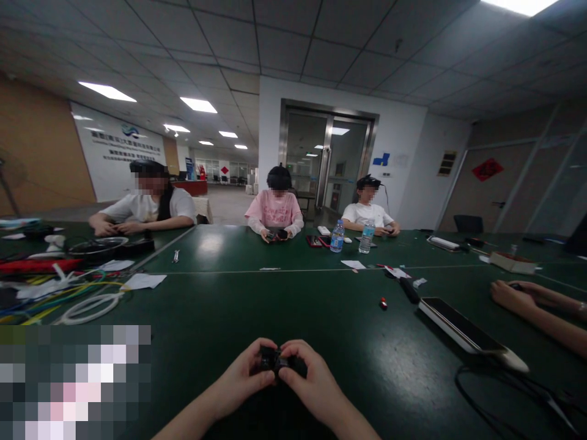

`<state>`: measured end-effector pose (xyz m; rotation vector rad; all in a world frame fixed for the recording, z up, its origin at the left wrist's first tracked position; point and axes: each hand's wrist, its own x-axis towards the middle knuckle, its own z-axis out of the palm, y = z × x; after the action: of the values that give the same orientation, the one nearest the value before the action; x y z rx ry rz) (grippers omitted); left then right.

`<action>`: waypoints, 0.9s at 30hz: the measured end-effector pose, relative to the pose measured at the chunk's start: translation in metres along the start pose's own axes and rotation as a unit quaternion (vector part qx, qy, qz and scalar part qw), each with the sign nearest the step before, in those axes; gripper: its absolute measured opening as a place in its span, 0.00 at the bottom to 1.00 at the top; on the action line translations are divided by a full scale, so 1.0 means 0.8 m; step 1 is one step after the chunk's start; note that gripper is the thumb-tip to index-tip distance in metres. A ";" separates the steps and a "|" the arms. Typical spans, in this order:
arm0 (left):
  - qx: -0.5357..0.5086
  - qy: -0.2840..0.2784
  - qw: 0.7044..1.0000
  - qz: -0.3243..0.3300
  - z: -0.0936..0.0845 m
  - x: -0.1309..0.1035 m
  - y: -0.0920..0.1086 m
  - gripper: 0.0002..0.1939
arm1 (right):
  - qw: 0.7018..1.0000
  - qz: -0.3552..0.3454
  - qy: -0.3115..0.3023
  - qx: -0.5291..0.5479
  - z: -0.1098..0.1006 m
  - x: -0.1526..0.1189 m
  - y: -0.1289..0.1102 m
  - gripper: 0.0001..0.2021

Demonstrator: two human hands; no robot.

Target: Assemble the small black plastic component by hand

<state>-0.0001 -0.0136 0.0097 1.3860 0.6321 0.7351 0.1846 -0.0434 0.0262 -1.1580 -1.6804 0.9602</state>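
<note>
Both of my hands meet just above the near edge of the dark green table (220, 324). Between their fingertips sits a small black object (270, 359), apparently plastic; its exact kind is too small and dark to make out. My left hand (245, 370) is closed around its left side, thumb in front and fingers behind. My right hand (309, 373) pinches the right side, the thumb pressed against its front. Fingers cover much of the object.
Cables (92, 308) and papers (144, 281) lie at left, a small wrench (176, 256) beyond. A white-edged black device (463, 327), a cord (463, 391) and a small red item (383, 303) are at right. Two bottles (337, 237) stand farther back. Co-workers sit around; one's hands (513, 299) are at right.
</note>
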 end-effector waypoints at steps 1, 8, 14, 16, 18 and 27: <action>0.003 0.006 1.000 0.003 0.000 -0.001 0.000 0.18 | 0.999 0.009 0.015 0.033 -0.002 0.002 0.001 0.06; 0.001 0.006 1.000 -0.014 -0.006 -0.002 0.005 0.21 | 0.937 0.081 0.167 0.297 -0.020 0.012 0.013 0.13; 0.004 0.029 0.999 -0.017 -0.007 0.000 0.004 0.22 | 0.855 0.137 0.257 0.430 -0.034 0.017 0.018 0.14; 0.005 0.037 0.999 -0.020 -0.006 -0.001 0.006 0.22 | 0.840 0.154 0.276 0.440 -0.038 0.018 0.022 0.13; 0.005 0.040 0.999 -0.028 -0.006 -0.002 0.008 0.21 | 0.835 0.171 0.290 0.435 -0.041 0.019 0.026 0.12; -0.005 0.044 0.998 -0.033 -0.006 -0.002 0.008 0.21 | 0.839 0.203 0.268 0.428 -0.032 0.019 0.028 0.13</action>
<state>-0.0051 -0.0119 0.0153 1.3222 0.7383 0.7483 0.2122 -0.0196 0.0177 -1.0065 -0.4319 1.2976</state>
